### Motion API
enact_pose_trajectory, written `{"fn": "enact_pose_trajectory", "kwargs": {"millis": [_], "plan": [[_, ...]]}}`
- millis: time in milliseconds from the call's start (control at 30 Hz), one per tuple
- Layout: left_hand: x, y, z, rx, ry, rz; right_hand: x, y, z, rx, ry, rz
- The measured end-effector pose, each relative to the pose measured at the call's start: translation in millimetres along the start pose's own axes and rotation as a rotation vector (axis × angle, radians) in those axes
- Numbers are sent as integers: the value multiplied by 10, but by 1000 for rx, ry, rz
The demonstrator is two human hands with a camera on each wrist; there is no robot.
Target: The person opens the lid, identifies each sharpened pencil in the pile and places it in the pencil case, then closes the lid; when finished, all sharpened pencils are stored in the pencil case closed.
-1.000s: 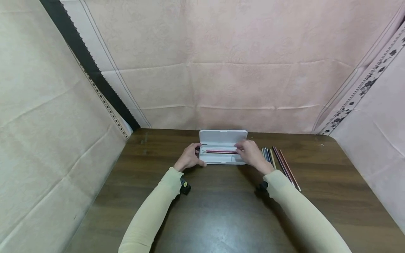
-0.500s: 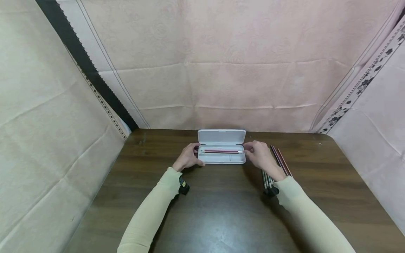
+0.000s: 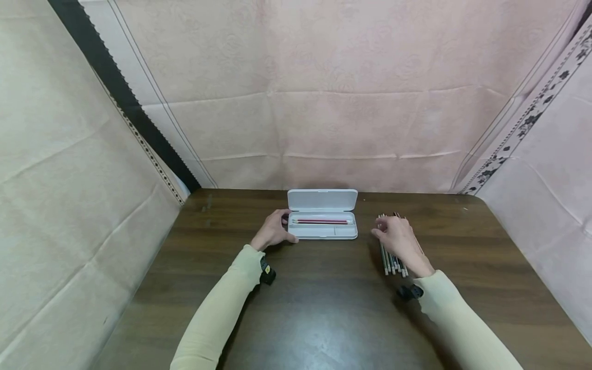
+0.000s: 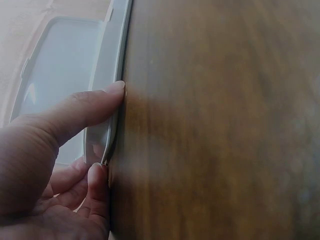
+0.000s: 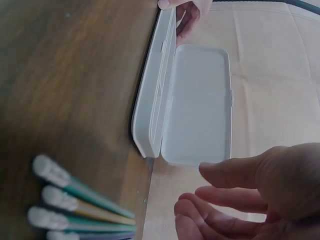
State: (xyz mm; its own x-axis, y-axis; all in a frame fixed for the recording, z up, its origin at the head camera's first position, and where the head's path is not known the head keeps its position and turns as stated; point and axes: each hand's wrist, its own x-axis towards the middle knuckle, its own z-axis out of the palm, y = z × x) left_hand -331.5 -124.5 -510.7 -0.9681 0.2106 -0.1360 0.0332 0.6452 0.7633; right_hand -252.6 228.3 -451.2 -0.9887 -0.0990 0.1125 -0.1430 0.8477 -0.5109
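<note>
White pencil case (image 3: 311, 233), head view: its lid (image 3: 322, 200) is raised, at least one red pencil (image 3: 322, 221) lies inside, and it sits on the brown tabletop (image 3: 287, 318). The left hand (image 3: 274, 230) grips its left end; the right hand (image 3: 399, 239) is over loose pencils (image 3: 389, 261). Left wrist view: thumb (image 4: 85, 109) on the front edge, fingers (image 4: 98, 187) curled at the end. Right wrist view: fingers slightly bent, thumb apart, holding nothing.
</note>
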Motion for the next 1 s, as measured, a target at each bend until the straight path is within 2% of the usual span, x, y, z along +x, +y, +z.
{"fn": "enact_pose_trajectory", "kwargs": {"millis": [300,600,833,1000], "plan": [[-6,3,-11,4,5,-11,-123,169,-37,-23,-46,107],[-10,2,-11,-6,8,-16,-210,331,-16,21,-132,179],[-12,8,-3,-2,0,-19,-227,400,-6,-12,-138,175],[-7,12,0,1,2,-18,-212,504,31,-8,-106,148]]}}
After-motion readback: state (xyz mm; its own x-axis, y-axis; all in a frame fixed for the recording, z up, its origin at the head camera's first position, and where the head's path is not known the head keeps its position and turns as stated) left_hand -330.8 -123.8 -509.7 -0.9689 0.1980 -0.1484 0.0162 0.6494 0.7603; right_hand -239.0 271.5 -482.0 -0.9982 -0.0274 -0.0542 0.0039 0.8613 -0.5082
